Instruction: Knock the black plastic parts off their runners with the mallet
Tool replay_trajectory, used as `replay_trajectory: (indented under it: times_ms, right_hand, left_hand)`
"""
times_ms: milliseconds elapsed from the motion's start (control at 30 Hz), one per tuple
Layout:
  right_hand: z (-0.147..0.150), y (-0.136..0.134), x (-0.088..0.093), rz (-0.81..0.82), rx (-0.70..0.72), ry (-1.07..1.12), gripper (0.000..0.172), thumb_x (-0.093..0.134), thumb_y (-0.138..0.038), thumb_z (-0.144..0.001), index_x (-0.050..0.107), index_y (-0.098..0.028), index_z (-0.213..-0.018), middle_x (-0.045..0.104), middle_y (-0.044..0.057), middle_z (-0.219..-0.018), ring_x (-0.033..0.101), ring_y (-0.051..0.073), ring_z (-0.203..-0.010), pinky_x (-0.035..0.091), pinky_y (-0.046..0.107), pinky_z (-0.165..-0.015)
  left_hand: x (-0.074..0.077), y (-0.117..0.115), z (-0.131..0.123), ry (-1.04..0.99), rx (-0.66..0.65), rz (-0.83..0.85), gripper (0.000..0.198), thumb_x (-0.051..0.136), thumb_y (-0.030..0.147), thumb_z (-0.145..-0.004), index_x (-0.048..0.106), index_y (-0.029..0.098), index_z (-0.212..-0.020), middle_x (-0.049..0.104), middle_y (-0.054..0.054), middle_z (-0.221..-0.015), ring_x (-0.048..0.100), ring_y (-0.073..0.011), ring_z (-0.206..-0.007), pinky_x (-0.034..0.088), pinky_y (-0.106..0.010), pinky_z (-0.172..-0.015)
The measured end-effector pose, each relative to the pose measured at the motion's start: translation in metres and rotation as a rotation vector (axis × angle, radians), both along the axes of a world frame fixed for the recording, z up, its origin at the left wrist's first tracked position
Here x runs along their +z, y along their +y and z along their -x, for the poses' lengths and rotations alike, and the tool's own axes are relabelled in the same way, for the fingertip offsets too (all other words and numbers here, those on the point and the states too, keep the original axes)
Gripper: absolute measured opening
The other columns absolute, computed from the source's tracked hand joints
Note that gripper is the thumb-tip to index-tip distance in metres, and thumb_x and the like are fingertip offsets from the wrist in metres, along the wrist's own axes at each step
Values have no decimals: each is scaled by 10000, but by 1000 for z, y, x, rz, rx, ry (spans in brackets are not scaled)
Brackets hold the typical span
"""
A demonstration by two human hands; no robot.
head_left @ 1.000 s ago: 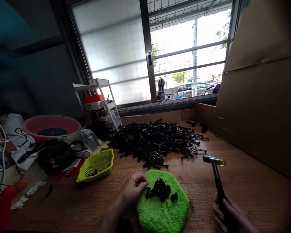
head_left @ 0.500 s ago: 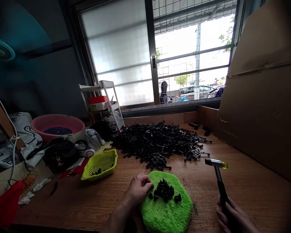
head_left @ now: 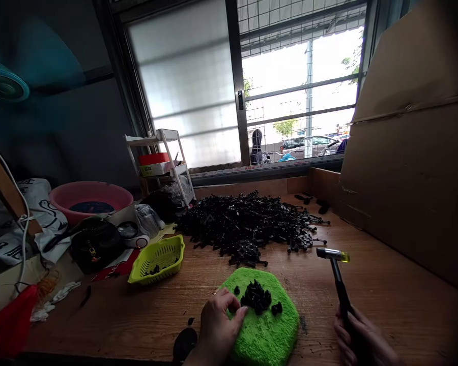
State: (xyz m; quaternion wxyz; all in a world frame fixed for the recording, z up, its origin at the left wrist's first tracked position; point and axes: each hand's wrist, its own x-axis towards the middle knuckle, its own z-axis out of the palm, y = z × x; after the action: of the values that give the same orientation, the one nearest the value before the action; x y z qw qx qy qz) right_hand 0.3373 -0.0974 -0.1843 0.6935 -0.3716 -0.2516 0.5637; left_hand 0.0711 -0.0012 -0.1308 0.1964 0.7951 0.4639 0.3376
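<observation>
Hands at a fuzzy green pad, one with a small hammer.

The left hand (head_left: 218,328) rested on the edge of the shaggy, hexagon-shaped green pad (head_left: 265,325), fingers (head_left: 236,316) curled together, pinching at small black plastic parts (head_left: 256,297) heaped on its pile. The right hand (head_left: 361,338) was wrapped shut around the thin dark handle of a hammer (head_left: 338,274) with a metal and yellow head, held upright over the grained wooden surface (head_left: 385,284). A big mound of black pieces (head_left: 248,223) lay behind, a perforated lime basket (head_left: 158,259) to the left.
</observation>
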Motion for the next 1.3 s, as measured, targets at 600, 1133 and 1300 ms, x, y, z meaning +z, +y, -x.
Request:
replay_trajectory:
  times_ms: [600,1133,1300]
  right_hand:
    - [4,-3,7,-51,-19,39,265,611,-457,-790,502,-217,-816,448,-49,-583,370,88,-431,313,211,-387]
    - [2,-2,2,-95,-9,51,211,562,-422,-838,512,-217,-850,444,-53,-592,367,86,-434,310,215,-392]
    - [2,-1,2,-94,-7,48,212,534,-425,-855,510,-215,-835,450,-53,-590,371,84,-438,307,208,-391]
  left_hand:
    - [-6,-2,-3,69,69,-99,213,547,319,-779,527,186,-614,550,-18,-665,526,-154,-628,340,-242,-581]
    - [-3,-4,3,12,36,139,246,534,319,-728,549,165,-537,539,-10,-560,506,-150,-573,337,-233,-546]
    - [-10,13,17,-120,111,122,236,512,387,-753,576,163,-715,502,12,-585,465,-135,-552,341,-221,-522]
